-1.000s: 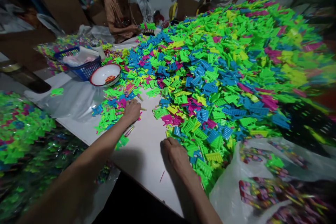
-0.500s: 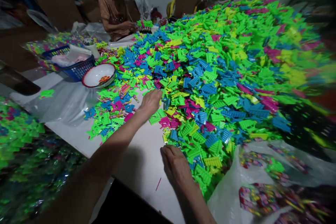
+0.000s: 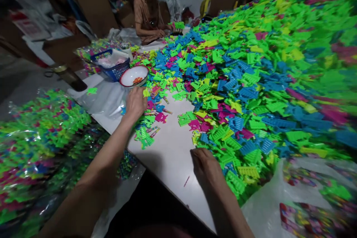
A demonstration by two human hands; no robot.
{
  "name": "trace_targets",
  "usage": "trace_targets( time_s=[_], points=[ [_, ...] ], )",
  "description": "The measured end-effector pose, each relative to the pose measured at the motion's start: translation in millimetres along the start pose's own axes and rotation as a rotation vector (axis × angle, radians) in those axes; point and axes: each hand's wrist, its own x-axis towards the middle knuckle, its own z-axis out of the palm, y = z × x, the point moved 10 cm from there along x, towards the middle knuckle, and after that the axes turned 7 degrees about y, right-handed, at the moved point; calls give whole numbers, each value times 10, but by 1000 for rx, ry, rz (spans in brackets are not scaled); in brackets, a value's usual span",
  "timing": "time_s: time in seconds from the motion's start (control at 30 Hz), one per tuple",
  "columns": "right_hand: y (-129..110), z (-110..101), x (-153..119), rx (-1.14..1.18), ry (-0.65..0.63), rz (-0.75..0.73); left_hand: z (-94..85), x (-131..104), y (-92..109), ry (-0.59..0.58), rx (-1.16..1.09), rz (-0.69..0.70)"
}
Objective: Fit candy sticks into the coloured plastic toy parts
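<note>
My left hand (image 3: 136, 103) is closed over the small pile of coloured pieces at the table's left side, just in front of an enamel bowl (image 3: 134, 76). A yellow plastic piece (image 3: 145, 92) shows at its fingertips; whether it is gripped I cannot tell. My right hand (image 3: 208, 165) rests low on the white table (image 3: 164, 148), fingers curled together beside the big heap of flat, slotted plastic pieces (image 3: 237, 93). What its fingers hold, if anything, is hidden. Thin printed sticks (image 3: 154, 131) lie with green pieces below my left hand.
A blue basket (image 3: 115, 70) stands behind the bowl, and a dark bottle (image 3: 69, 77) is at the table's left end. Bagged pieces (image 3: 41, 134) lie left of the table. A plastic bag (image 3: 267, 189) of printed items sits at right. Another person (image 3: 149, 18) works across the table.
My left hand has moved from the edge of the big heap leftward to the small pile near the bowl. My right hand stays by the heap, and the view has swung left.
</note>
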Motion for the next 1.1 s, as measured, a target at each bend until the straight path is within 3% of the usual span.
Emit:
trace_targets(
  time_s=[0.1, 0.23, 0.37, 0.57, 0.77, 0.9, 1.0, 1.1],
  points=[
    [-37, -14, -52, 11, -44, 15, 183, -103, 108, -125, 19, 72],
    [-156, -56, -186, 55, -87, 39, 734, -463, 507, -330, 59, 194],
    [-270, 85, -296, -57, -181, 13, 1074, -665, 678, -397, 135, 191],
    [-255, 238, -293, -292, -285, -36, 1076, -847, 815, -375, 191, 369],
    [-265, 198, -313, -406, -284, -52, 981, -807, 689, -415, 172, 332],
    [-304, 163, -339, -397, -278, 3, 1010, -630, 1086, -383, 60, 349],
    [-308, 86, -366, -350, -299, 67, 1191, -575, 1476, -414, -38, 336],
    [-224, -61, -429, -199, -269, 182, 1366, -604, 1624, -446, -76, 277]
  ],
)
